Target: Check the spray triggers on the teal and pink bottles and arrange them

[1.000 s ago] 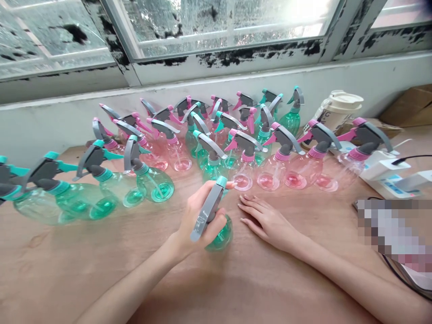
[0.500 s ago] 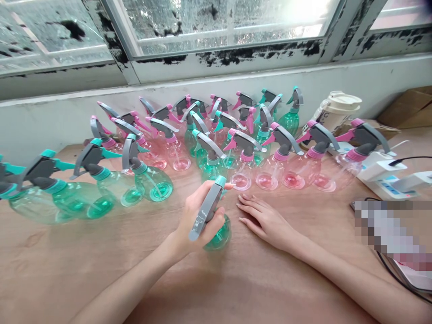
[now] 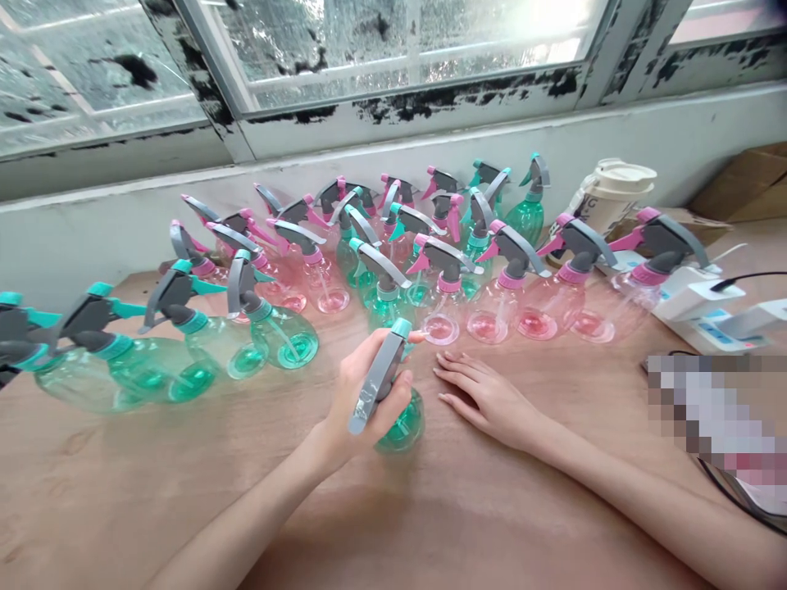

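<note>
My left hand (image 3: pixel 357 381) is wrapped round the neck of a green spray bottle (image 3: pixel 406 426) with a grey head and a teal nozzle. The index finger points forward along the trigger side, and the bottle's lower part shows below the fingers. To the right, my right hand (image 3: pixel 492 397) lies flat on the wooden table (image 3: pixel 344 524), fingers stretched out and holding nothing. Just beyond my hands stand a pink spray bottle (image 3: pixel 441 315) and another green spray bottle (image 3: pixel 387 307). A green bottle (image 3: pixel 288 336) with a teal collar is to the left of my left hand.
Several more pink and green spray bottles (image 3: pixel 190 328) spread across the table's back and left. At the right are a lidded cup (image 3: pixel 615 197), a white power strip (image 3: pixel 701 319) with plugs, a blurred-out flat device (image 3: pixel 713 426) and cardboard (image 3: pixel 750 184). A window frame and wall close off the back.
The camera view has shifted slightly. My left hand keeps its grip on the green spray bottle, and my right hand stays flat on the table.
</note>
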Motion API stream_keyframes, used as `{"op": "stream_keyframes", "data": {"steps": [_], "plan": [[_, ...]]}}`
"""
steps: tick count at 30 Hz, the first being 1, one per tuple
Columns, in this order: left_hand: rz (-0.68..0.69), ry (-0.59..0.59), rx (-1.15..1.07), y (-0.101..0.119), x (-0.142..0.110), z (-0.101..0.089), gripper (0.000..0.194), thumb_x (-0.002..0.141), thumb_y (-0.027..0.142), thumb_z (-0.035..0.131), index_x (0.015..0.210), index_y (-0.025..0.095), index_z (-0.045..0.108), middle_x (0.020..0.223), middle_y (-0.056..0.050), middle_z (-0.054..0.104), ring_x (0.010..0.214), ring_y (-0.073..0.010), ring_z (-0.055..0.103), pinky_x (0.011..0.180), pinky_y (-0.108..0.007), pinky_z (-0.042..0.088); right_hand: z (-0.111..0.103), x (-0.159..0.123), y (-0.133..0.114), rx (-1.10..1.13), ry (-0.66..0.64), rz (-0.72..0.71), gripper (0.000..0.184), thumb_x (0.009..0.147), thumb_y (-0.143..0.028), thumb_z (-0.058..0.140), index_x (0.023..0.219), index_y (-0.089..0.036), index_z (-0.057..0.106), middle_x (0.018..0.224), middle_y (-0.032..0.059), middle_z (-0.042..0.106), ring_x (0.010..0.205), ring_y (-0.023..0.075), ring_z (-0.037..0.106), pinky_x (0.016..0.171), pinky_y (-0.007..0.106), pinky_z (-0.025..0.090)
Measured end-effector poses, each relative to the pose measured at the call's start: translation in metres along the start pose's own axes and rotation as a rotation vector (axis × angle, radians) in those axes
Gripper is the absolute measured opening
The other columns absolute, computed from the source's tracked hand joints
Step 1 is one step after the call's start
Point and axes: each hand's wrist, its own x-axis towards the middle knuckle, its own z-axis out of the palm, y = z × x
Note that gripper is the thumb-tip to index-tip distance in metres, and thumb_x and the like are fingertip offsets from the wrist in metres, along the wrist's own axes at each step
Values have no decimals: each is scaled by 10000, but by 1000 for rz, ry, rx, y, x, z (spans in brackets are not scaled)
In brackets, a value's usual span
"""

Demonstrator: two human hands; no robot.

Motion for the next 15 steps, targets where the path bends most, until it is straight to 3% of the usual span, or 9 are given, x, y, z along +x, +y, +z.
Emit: {"op": "stream_keyframes", "data": {"steps": [5, 12, 15], "plan": [[8, -9, 32, -3, 0, -1, 241, 889, 232, 513, 1118, 192, 577, 712, 25, 524, 512, -110, 449, 622, -278, 477, 0, 0, -1, -9, -4, 4, 379, 955, -272, 508, 1308, -152, 573, 1381, 134, 577, 1325, 267, 495, 1129, 508, 391], [36, 2, 127, 4, 7, -3, 88, 880, 220, 495, 836, 184, 561, 602, 37, 491, 546, -127, 507, 617, -276, 469, 0, 0, -3, -22, 5, 8, 375, 952, -273, 514, 1300, -151, 580, 1381, 139, 576, 1319, 270, 503, 1113, 507, 411], [46, 3, 117, 3, 6, -3, 73, 880, 229, 503, 840, 187, 548, 631, 27, 502, 551, -124, 499, 592, -269, 457, -1, 0, -3, -21, 1, 10, 378, 954, -275, 511, 1306, -153, 576, 1382, 139, 575, 1322, 271, 500, 1111, 514, 411]]}}
